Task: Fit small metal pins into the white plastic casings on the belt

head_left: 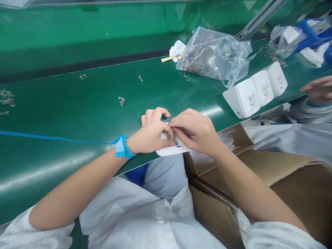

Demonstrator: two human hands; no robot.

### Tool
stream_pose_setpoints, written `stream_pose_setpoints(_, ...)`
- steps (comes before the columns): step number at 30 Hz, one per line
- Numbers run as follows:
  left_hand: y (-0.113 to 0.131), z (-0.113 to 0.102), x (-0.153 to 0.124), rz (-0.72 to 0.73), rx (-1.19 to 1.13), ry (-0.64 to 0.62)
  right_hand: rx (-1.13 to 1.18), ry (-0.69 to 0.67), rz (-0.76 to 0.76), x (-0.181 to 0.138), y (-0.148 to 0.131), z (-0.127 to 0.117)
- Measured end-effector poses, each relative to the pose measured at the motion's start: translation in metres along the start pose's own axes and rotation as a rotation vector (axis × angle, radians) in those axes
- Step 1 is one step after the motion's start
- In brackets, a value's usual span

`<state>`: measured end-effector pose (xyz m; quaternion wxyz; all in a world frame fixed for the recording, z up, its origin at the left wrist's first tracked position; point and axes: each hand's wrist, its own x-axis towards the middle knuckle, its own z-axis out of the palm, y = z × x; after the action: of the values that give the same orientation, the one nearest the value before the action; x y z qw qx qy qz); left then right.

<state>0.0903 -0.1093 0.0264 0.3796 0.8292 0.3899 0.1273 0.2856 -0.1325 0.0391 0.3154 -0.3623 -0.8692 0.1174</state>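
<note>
A white plastic housing (172, 150) lies at the front edge of the green table, mostly covered by my hands. My left hand (157, 133) rests on it from the left, thumb and index finger curled in a pinch over its inside. From the right, my right hand (195, 131) reaches in with its thumb and fingertips pressed together above the same housing. Whatever small part is between the fingertips of either hand is too small or hidden to make out. A blue wrist strap (123, 147) with a cord is around my left wrist.
Several white slotted housings (249, 98) stand in a row at right. Behind them lies a clear bag of small metal parts (207, 57). Loose metal clips (121, 101) are scattered on the table (64, 103). Open cardboard boxes (285, 166) sit below, near a co-worker's hand (320, 90).
</note>
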Motion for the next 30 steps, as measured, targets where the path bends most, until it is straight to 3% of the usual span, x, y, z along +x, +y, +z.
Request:
stream_pose_setpoints(6, 0.002, 0.012, 0.002, -0.099, -0.011, 0.161, -0.018, -0.027, 0.046, 0.0, 0.0, -0.001)
stream_pose_setpoints(12, 0.003, 0.011, -0.002, -0.042, -0.005, 0.135, 0.054, 0.003, 0.029, 0.0, -0.002, 0.0)
stream_pose_setpoints(15, 0.003, 0.01, -0.007, 0.029, 0.066, 0.176, 0.107, 0.113, 0.08, 0.0, 0.006, -0.003)
stream_pose_setpoints(18, 0.003, 0.01, -0.021, 0.026, 0.173, 0.251, -0.066, 0.312, 0.277, -0.004, 0.029, -0.013)
stream_pose_setpoints(20, 0.001, 0.009, -0.039, -0.034, 0.224, 0.307, -0.328, 0.388, 0.45, -0.012, 0.051, -0.023)
stream_pose_setpoints(23, -0.011, -0.001, -0.079, -0.178, 0.282, 0.381, -0.685, 0.342, 0.707, -0.029, 0.081, -0.035)
stream_pose_setpoints(25, -0.025, -0.015, -0.114, -0.3, 0.352, 0.453, -0.778, 0.32, 0.865, -0.04, 0.093, -0.038)
stream_pose_setpoints(27, -0.043, -0.036, -0.152, -0.432, 0.436, 0.536, -0.792, 0.318, 0.939, -0.048, 0.098, -0.036)
stream_pose_setpoints(30, -0.068, -0.07, -0.208, -0.633, 0.521, 0.686, -0.782, 0.324, 0.918, -0.048, 0.093, -0.032)
